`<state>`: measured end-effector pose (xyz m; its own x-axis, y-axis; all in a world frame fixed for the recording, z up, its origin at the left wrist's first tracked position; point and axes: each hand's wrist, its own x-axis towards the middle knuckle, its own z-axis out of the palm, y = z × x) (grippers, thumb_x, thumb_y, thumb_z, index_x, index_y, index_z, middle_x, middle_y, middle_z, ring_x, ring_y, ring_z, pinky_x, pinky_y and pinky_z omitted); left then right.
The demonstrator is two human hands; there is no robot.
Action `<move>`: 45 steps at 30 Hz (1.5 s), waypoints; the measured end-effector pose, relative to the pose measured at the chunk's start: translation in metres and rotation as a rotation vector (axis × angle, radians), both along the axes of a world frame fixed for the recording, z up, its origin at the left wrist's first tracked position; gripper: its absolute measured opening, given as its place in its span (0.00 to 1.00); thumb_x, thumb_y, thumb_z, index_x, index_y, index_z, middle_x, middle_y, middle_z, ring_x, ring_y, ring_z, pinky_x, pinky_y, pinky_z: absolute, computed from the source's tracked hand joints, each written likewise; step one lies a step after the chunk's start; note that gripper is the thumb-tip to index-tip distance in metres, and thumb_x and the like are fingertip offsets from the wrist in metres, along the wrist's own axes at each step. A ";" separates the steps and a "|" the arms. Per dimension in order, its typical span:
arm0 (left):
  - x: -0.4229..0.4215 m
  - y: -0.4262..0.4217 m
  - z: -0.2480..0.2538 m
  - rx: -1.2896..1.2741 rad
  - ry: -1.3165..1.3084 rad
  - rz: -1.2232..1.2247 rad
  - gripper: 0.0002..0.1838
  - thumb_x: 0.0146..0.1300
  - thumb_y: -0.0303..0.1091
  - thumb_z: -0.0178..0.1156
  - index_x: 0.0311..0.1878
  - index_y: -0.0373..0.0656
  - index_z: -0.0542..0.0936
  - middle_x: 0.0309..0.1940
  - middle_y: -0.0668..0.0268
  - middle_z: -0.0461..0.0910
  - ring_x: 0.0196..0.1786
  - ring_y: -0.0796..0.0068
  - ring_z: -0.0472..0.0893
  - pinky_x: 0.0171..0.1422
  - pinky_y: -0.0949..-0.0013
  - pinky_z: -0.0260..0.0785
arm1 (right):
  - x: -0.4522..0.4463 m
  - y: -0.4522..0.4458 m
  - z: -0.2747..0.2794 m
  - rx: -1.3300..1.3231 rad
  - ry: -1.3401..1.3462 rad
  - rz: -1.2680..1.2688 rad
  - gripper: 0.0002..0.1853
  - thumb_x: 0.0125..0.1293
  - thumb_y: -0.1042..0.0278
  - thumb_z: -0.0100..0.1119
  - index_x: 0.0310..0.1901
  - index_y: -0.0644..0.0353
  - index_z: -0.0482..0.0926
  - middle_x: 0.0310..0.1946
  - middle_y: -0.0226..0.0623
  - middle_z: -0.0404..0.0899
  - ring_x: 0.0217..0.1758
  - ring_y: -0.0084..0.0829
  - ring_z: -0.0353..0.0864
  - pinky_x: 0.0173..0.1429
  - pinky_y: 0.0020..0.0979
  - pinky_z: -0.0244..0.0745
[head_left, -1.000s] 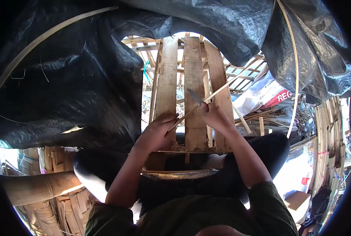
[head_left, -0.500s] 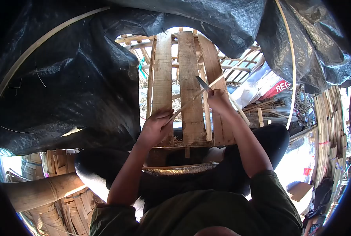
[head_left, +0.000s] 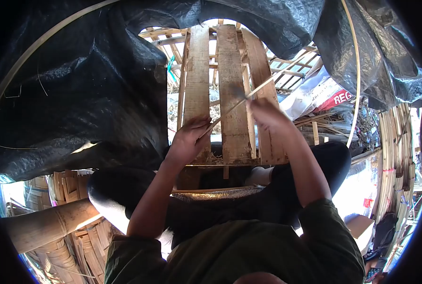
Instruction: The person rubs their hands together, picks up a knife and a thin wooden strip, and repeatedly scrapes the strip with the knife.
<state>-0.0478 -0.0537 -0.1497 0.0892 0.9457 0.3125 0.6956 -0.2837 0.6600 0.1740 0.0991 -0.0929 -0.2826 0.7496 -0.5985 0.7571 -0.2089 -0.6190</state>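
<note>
My left hand (head_left: 188, 140) is closed around the near end of a long, thin bamboo strip (head_left: 279, 74). The strip slants up and away to the right, above the wooden planks. My right hand (head_left: 269, 117), smeared by motion, grips a knife whose blurred blade (head_left: 239, 94) points up and left across the strip. Blade and strip seem to meet just beyond my right fingers, though blur hides the exact contact. Below both hands stand three long wooden planks (head_left: 233, 113) side by side, leading away from my crossed legs.
Black plastic sheeting (head_left: 73, 94) hangs at the left and over the top. A thin curved strip (head_left: 355, 71) arcs down at the right, near a white and red sack (head_left: 315, 97). Bamboo poles (head_left: 390, 161) stand far right; a thick bamboo pole (head_left: 54, 223) lies lower left.
My right hand and the knife have shifted slightly, and the blade is now blurred. The left hand keeps its hold on the strip. The whole view has tilted a little.
</note>
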 end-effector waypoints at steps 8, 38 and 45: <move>0.000 0.003 0.002 0.006 -0.001 0.007 0.13 0.68 0.29 0.63 0.53 0.38 0.83 0.55 0.57 0.83 0.65 0.57 0.78 0.75 0.54 0.66 | -0.008 -0.002 -0.007 0.031 0.090 -0.110 0.28 0.79 0.51 0.41 0.50 0.75 0.75 0.34 0.51 0.81 0.31 0.39 0.85 0.29 0.41 0.81; -0.020 -0.006 0.022 -0.208 0.101 -0.150 0.19 0.72 0.37 0.59 0.63 0.45 0.78 0.67 0.58 0.75 0.70 0.58 0.72 0.85 0.51 0.43 | -0.004 -0.003 -0.017 0.105 0.038 0.073 0.31 0.77 0.50 0.43 0.47 0.80 0.77 0.23 0.48 0.81 0.23 0.35 0.83 0.24 0.40 0.77; -0.024 -0.004 0.021 -0.331 0.075 -0.136 0.18 0.71 0.39 0.59 0.60 0.43 0.80 0.64 0.59 0.78 0.69 0.59 0.74 0.80 0.57 0.57 | -0.022 -0.040 -0.056 0.430 0.049 0.188 0.24 0.78 0.59 0.40 0.45 0.78 0.76 0.25 0.57 0.81 0.26 0.44 0.85 0.27 0.46 0.79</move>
<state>-0.0718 -0.0579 -0.1282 0.2319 0.9725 -0.0205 0.7162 -0.1565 0.6802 0.1519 0.0591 -0.1487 -0.4574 0.8597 -0.2276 0.7251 0.2124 -0.6551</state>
